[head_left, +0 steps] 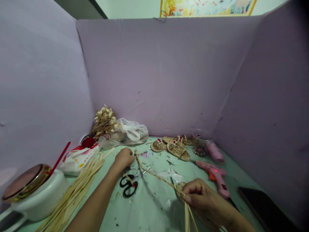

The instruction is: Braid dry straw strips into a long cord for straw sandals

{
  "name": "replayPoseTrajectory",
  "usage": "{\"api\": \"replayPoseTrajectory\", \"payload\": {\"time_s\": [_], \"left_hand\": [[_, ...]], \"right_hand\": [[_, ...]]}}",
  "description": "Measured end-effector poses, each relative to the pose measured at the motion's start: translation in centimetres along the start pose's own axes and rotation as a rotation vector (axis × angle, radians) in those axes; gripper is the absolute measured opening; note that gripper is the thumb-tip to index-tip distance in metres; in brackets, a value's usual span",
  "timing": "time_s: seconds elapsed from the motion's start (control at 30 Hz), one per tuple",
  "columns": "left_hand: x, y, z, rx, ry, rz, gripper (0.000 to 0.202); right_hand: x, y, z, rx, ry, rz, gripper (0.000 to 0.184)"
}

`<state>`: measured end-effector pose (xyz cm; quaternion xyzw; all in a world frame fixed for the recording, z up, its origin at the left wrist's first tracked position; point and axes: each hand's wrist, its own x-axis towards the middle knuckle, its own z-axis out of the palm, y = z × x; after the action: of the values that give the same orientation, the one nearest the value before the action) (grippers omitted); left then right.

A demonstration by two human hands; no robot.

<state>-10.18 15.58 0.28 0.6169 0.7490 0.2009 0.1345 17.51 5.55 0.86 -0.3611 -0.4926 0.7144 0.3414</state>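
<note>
A braided straw cord [158,176] stretches slantwise across the table. My right hand [202,199] pinches its near end, where loose flat strands hang down and a coiled straw piece [180,187] shows beside the fingers. At the cord's far end my left hand [124,158] is closed in a fist; whether it grips the cord or a thin strand is hidden. Black-handled scissors [130,185] lie just below the left hand, blades slightly apart. A bundle of long straw strips [77,190] lies left of my left forearm.
Straw slipper shapes with red and white beads [177,151] sit at the back right. Beside them are a pink thread spool [214,152], a clear tub [201,137] and a pink glue gun [214,175]. A phone-like dark slab [263,206], white pot [45,193] and plastic bag [132,130] flank the table.
</note>
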Motion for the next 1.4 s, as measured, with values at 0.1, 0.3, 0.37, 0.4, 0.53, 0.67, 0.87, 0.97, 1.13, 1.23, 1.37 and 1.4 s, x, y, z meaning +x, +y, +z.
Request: {"api": "replayPoseTrajectory", "payload": {"time_s": [0.1,0.3,0.37,0.4,0.53,0.67,0.87,0.97,1.13,1.23,1.37,1.4], "left_hand": [[-0.3,-0.1,0.8,0.05,-0.013,0.034,0.009],[-0.9,1.0,1.5,0.155,0.037,0.163,0.016],[-1.2,1.8,1.3,0.09,0.057,0.198,0.015],[-1.5,2.4,1.1,0.01,0.036,0.216,0.014],[-4.1,6.2,-0.2,-0.439,-0.353,0.341,0.019],[-7.6,9.7,-0.8,-0.57,-0.578,0.381,0.014],[-9.5,11.2,0.3,-0.541,-0.501,0.305,0.013],[-9.0,10.8,0.6,-0.569,-0.51,0.298,0.012],[-8.1,9.8,-0.5,-0.686,-0.66,0.339,0.007],[-7.6,9.2,-1.8,-0.563,-0.629,0.291,0.005],[-6.6,8.1,-2.9,-0.439,-0.556,0.207,0.01],[-6.4,7.9,-3.0,-0.444,-0.554,0.209,0.01]], "right_hand": [[0.0,0.0,-0.1,0.068,0.031,0.018,0.024],[-0.3,-0.7,-0.3,0.175,-0.002,-0.014,0.023],[-0.5,-1.1,-0.4,0.173,-0.003,-0.074,0.024],[-0.5,-1.3,-0.4,0.172,0.014,-0.104,0.024],[-0.4,-2.0,-0.1,0.053,0.112,-0.256,0.02],[-0.4,-2.2,0.6,-0.144,0.076,-0.364,0.02],[0.3,-0.5,0.9,-0.201,0.059,-0.279,0.028],[0.7,0.2,1.2,-0.204,0.11,-0.247,0.031],[0.8,-0.5,2.1,-0.189,0.101,-0.243,0.029],[0.6,-1.1,2.1,-0.182,0.034,-0.201,0.025],[0.2,-1.4,1.6,-0.171,0.008,-0.171,0.023],[0.2,-1.4,1.6,-0.172,-0.006,-0.159,0.023]]}}
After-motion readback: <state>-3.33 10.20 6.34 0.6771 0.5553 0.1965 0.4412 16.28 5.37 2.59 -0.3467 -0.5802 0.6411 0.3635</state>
